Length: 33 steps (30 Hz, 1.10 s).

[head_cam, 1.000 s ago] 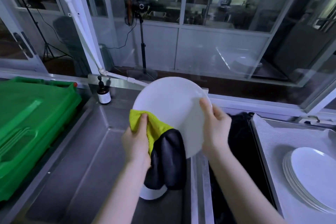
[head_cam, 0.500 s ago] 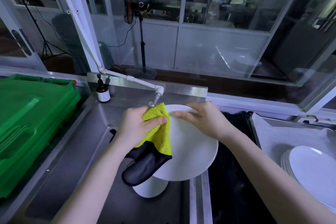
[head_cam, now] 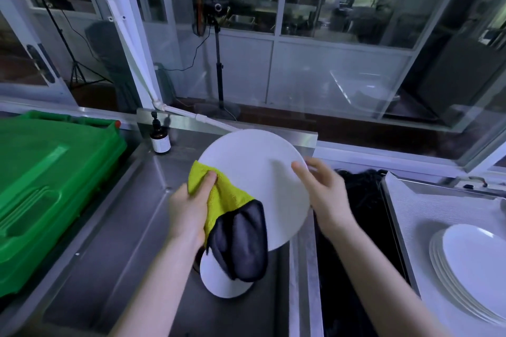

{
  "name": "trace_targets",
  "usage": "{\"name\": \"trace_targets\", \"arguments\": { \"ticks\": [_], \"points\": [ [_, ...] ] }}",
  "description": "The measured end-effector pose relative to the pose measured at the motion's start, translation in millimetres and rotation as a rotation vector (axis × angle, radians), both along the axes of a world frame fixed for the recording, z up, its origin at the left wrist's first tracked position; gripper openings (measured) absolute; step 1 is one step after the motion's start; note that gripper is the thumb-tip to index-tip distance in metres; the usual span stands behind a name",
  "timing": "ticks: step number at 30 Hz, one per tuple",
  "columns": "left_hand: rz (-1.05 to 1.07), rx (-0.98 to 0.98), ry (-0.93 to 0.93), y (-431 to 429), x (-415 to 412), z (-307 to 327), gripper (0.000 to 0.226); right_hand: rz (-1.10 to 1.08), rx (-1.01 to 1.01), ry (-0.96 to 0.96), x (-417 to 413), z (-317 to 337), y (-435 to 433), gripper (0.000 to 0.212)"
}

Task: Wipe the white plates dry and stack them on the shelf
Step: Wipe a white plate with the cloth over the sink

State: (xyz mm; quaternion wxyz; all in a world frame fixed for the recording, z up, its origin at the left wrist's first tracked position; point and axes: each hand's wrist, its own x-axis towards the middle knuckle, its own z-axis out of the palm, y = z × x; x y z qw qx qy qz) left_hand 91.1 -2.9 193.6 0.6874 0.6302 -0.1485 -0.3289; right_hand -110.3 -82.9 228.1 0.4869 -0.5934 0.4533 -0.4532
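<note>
While tilted toward the camera above the steel sink (head_cam: 123,241), white plate (head_cam: 254,172) held off every surface, between both hands. At its right rim: right hand (head_cam: 325,194) clamped on the plate, thumb laid across the near face, fingers curled behind the edge. At its left edge: left hand (head_cam: 189,210) closed on a yellow-and-black cloth (head_cam: 227,200), thumb pinning the yellow part against the plate. Black part of the cloth hangs loose over the plate's lower left and below it. Cannot tell how the left fingers lie behind the cloth.

Directly under the hanging cloth, on the sink floor: second white plate (head_cam: 221,279), partly hidden by the cloth's black end. Right of the sink, across a steel divider: darker basin holding a black mass (head_cam: 361,200), nature unclear. Further right: grey-lined tray (head_cam: 438,205) bearing a stack of white plates (head_cam: 479,262), several rims visible, well apart from the held plate.

Left of the sink, just beside its raised edge: green plastic crate (head_cam: 41,172). At the sink's back left corner: small brown bottle (head_cam: 160,139) with pump top and white label, upright. Running down from upper left to behind the held plate: white pipe (head_cam: 189,113). Beyond the glass: standing fan (head_cam: 219,63) on a black pole.
</note>
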Motion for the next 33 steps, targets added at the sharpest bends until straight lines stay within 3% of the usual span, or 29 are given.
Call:
{"name": "trace_targets", "arguments": {
  "ticks": [2,6,10,13,15,19,22,27,30,33],
  "points": [
    [-0.144,-0.006,-0.211,-0.6,3.8,10.6,0.024,0.161,-0.126,0.169,-8.6,26.8,-11.8,0.019],
    [-0.49,-0.045,-0.59,-8.4,2.3,34.4,0.024,0.426,-0.374,0.581,1.4,45.7,-9.9,0.041],
    [-0.538,-0.063,-0.608,-10.2,2.3,33.3,0.024,0.363,-0.494,0.532,3.3,36.0,2.0,0.057],
    [-0.306,-0.019,-0.439,-6.8,-0.1,15.4,0.027,0.286,-0.353,0.425,-1.6,26.5,-2.1,0.058],
    [-0.124,0.013,-0.223,0.8,-9.7,-0.3,0.029,0.183,-0.215,0.312,-3.4,17.0,-1.1,0.06],
    [0.156,0.161,0.26,6.5,-41.3,-24.4,0.035,-0.222,0.093,-0.075,16.9,-16.1,22.6,0.056],
    [0.143,0.212,0.285,5.4,-41.7,-30.2,0.037,-0.299,0.218,-0.159,23.2,-39.0,36.3,0.046],
    [-0.01,0.035,0.039,3.8,-13.2,-12.4,0.021,-0.047,0.047,0.126,-7.1,-7.6,6.1,0.038],
    [-0.228,0.031,-0.345,-3.7,-2.6,10.3,0.028,0.236,-0.126,0.369,-12.7,26.5,-11.9,0.029],
    [-0.477,-0.008,-0.685,-11.2,-3.4,32.0,0.024,0.447,-0.295,0.564,-2.9,35.5,-13.0,0.046]
  ]
}}
